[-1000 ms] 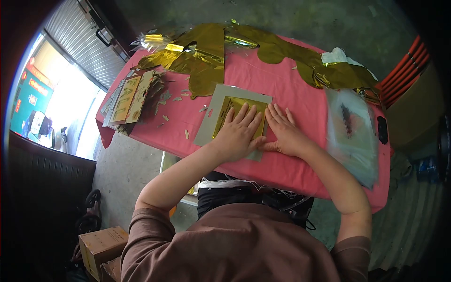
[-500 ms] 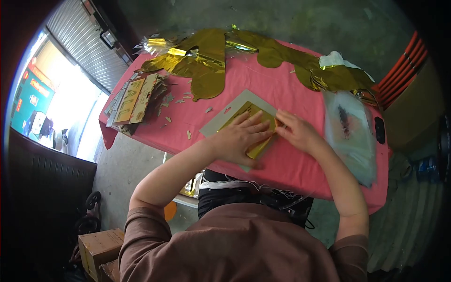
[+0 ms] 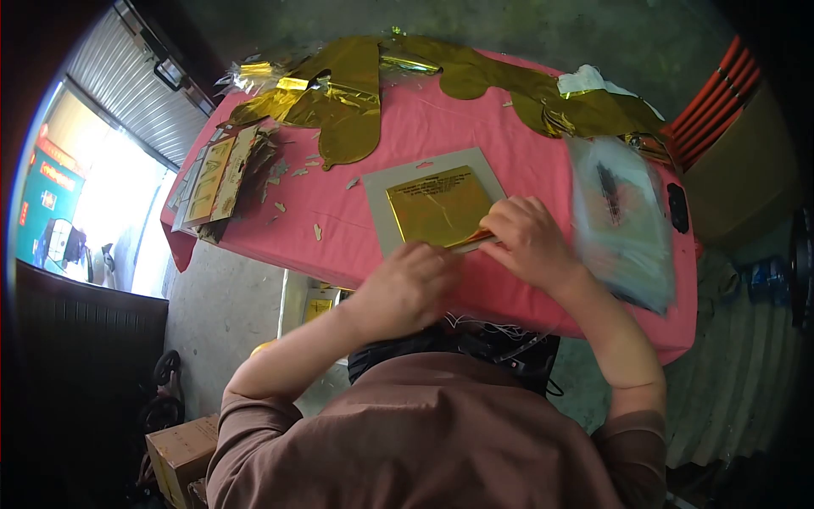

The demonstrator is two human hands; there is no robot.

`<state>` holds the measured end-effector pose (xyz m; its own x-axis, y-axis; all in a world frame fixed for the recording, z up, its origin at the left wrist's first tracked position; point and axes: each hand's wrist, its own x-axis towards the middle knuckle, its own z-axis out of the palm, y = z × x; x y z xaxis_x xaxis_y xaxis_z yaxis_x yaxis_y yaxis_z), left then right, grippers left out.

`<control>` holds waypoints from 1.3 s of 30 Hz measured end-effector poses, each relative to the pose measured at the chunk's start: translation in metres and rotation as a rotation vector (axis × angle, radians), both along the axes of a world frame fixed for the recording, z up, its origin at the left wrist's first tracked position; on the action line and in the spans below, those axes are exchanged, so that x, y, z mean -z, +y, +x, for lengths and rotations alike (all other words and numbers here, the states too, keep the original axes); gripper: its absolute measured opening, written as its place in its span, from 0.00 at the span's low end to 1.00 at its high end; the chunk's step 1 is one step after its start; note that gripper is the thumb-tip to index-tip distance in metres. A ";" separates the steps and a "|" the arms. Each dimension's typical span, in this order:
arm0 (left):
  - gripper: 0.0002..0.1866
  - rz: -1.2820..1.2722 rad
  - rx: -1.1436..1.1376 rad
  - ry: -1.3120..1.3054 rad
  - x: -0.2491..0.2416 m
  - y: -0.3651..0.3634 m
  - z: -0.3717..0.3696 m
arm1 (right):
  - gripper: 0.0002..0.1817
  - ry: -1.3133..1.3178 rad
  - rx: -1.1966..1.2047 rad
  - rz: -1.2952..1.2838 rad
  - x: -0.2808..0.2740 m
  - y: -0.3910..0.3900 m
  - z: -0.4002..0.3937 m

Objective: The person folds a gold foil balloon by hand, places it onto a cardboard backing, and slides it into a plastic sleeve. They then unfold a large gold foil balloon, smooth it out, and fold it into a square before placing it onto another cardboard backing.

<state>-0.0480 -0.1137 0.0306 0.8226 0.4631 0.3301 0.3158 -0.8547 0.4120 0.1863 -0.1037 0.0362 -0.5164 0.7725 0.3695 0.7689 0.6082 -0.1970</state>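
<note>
A grey card with a red-edged hang slot lies on the pink-covered table in front of me. On it is a folded gold foil sheet with small dark print along its far edge. My right hand pinches the near right corner of the card package, where a thin rolled or folded edge shows between thumb and fingers. Close to the near edge of the package is my left hand, fingers curled and smeared by motion; what it grips, if anything, I cannot tell.
Large gold foil balloons lie flat along the table's far side. A stack of printed cards stands at the left beside scattered scraps. Clear plastic bags and a black phone-like object lie at the right. A cardboard box is on the floor.
My hands moved off the middle of the foil to its near edge, the left one pulling back toward me. The card has turned, so its hang slot now faces away from me.
</note>
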 end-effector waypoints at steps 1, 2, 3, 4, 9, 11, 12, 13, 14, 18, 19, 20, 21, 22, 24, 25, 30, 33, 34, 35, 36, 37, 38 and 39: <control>0.22 0.113 -0.002 -0.011 0.003 -0.008 0.005 | 0.11 -0.014 -0.074 0.002 0.001 0.001 -0.004; 0.22 0.115 -0.007 -0.012 0.008 -0.011 0.008 | 0.11 -0.015 -0.079 0.004 0.004 0.003 -0.007; 0.23 0.154 -0.037 -0.032 0.014 -0.013 0.010 | 0.10 -0.014 -0.110 0.008 0.008 0.005 -0.010; 0.25 0.193 -0.069 -0.051 0.018 -0.014 0.012 | 0.10 -0.013 -0.143 0.012 0.010 0.007 -0.013; 0.27 0.192 -0.125 -0.089 0.026 -0.021 0.015 | 0.07 -0.126 -0.179 0.022 0.011 0.010 -0.021; 0.27 0.193 -0.126 -0.101 0.029 -0.018 0.014 | 0.06 -0.133 -0.184 0.021 0.011 0.009 -0.023; 0.28 0.206 -0.112 -0.105 0.029 -0.017 0.014 | 0.06 -0.131 -0.175 0.012 0.010 0.008 -0.024; 0.28 0.219 -0.099 -0.108 0.030 -0.016 0.013 | 0.05 -0.129 -0.166 0.001 0.009 0.008 -0.026; 0.28 0.218 -0.104 -0.109 0.031 -0.015 0.013 | 0.05 -0.130 -0.172 0.000 0.009 0.010 -0.027; 0.27 0.201 -0.089 -0.113 0.035 -0.013 0.012 | 0.05 -0.173 -0.137 -0.030 0.012 0.016 -0.031; 0.27 0.202 -0.079 -0.108 0.034 -0.012 0.012 | 0.05 -0.171 -0.125 -0.049 0.013 0.018 -0.031; 0.27 0.204 -0.080 -0.110 0.034 -0.012 0.012 | 0.05 -0.173 -0.126 -0.047 0.015 0.019 -0.030; 0.27 0.194 -0.081 -0.107 0.034 -0.012 0.012 | 0.05 -0.150 -0.125 -0.034 0.018 0.018 -0.029; 0.27 0.185 -0.081 -0.105 0.035 -0.013 0.011 | 0.05 -0.128 -0.123 -0.020 0.021 0.018 -0.027; 0.27 0.179 -0.085 -0.105 0.032 -0.014 0.011 | 0.05 -0.072 -0.139 -0.003 0.024 0.016 -0.024; 0.26 0.170 -0.088 -0.102 0.031 -0.014 0.011 | 0.05 -0.012 -0.155 0.011 0.024 0.015 -0.022; 0.24 0.120 -0.086 -0.111 0.025 -0.014 0.003 | 0.05 0.111 -0.085 0.003 0.010 0.001 0.001; 0.21 0.046 -0.093 -0.069 0.010 -0.013 -0.004 | 0.05 0.154 0.043 -0.039 0.005 -0.004 0.022; 0.19 -0.012 -0.103 -0.030 0.005 -0.012 -0.005 | 0.05 0.196 0.112 -0.083 0.004 -0.004 0.025; 0.19 -0.011 -0.097 -0.030 0.001 -0.008 -0.003 | 0.05 0.197 0.118 -0.082 0.003 -0.003 0.026; 0.18 0.013 -0.117 -0.044 -0.004 0.000 -0.001 | 0.05 0.208 0.098 -0.055 0.003 -0.002 0.027; 0.16 0.039 -0.139 -0.057 -0.008 0.008 0.001 | 0.04 0.219 0.077 -0.028 0.003 -0.002 0.026; 0.16 0.041 -0.134 -0.056 -0.009 0.019 0.004 | 0.04 0.220 0.081 -0.025 0.005 -0.001 0.025; 0.15 0.041 -0.151 -0.060 -0.007 0.030 0.007 | 0.04 0.216 0.070 -0.022 0.006 -0.001 0.023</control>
